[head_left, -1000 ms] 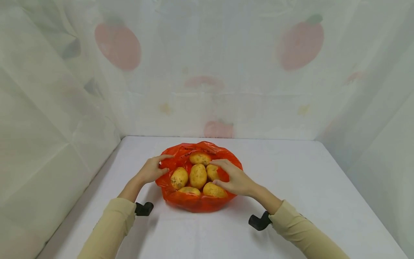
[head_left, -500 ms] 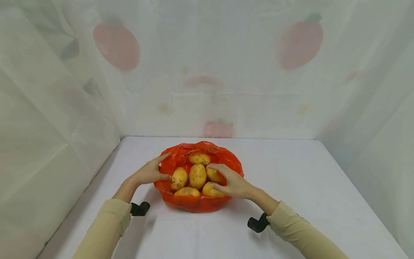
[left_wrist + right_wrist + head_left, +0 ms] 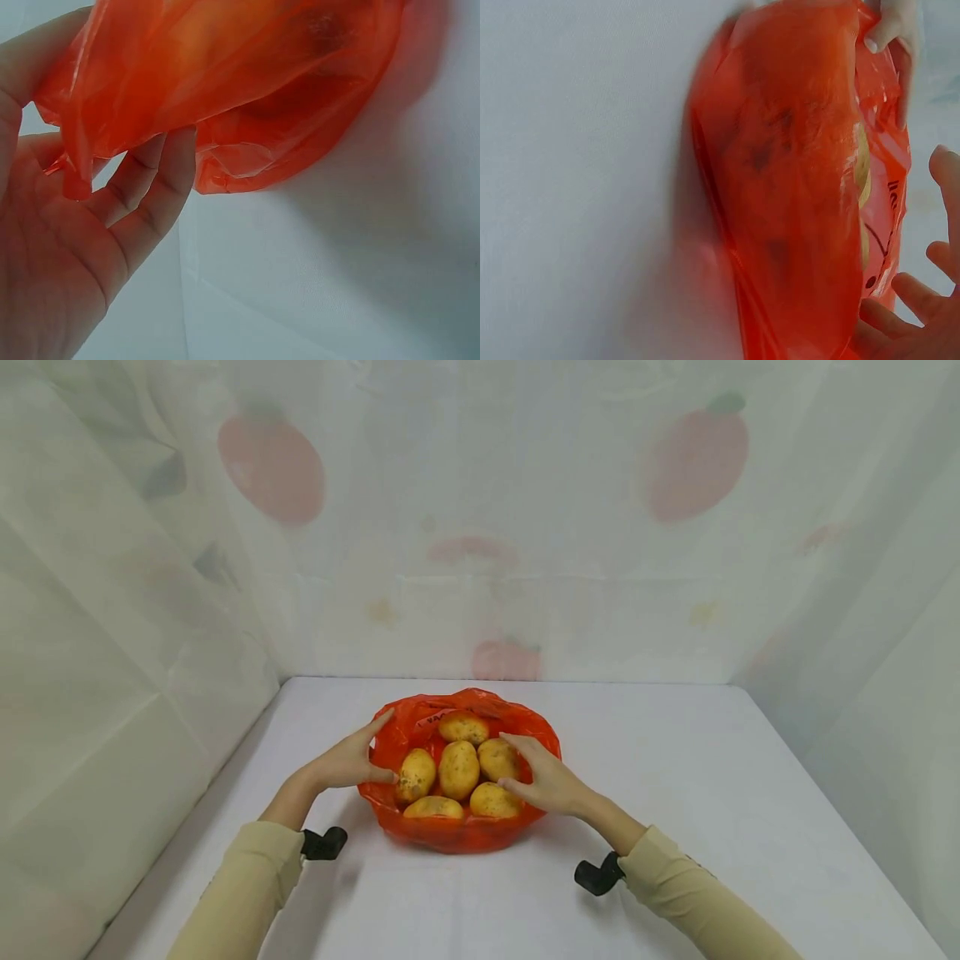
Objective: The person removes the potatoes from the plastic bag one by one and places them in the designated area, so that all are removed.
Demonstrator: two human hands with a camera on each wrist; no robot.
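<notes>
In the head view, an open red plastic bag (image 3: 450, 837) sits mid-table with several yellow potatoes (image 3: 459, 769) inside. My left hand (image 3: 347, 762) is at the bag's left rim, thumb and fingers spread apart, the thumb tip beside the leftmost potato (image 3: 416, 775). The left wrist view has the thin red film (image 3: 225, 82) in front of that hand's fingertips, hiding them. At the right rim, my right hand (image 3: 551, 781) reaches over the bag, its fingers spread beside the right-hand potatoes (image 3: 498, 760). Its lower fingers (image 3: 885, 319) touch the bag's edge in the right wrist view.
The bag stands on a white-covered table (image 3: 660, 752). Pale fabric walls (image 3: 600, 618) with faded fruit prints rise at the back and both sides. A black wrist mount (image 3: 325, 843) juts from the left sleeve, another black mount (image 3: 598, 875) from the right.
My left hand has moved slightly left, drawing the rim outward, and its fingers have spread wider. My right hand dipped toward the potatoes, then rose slightly; the right-hand potato shows more fully.
</notes>
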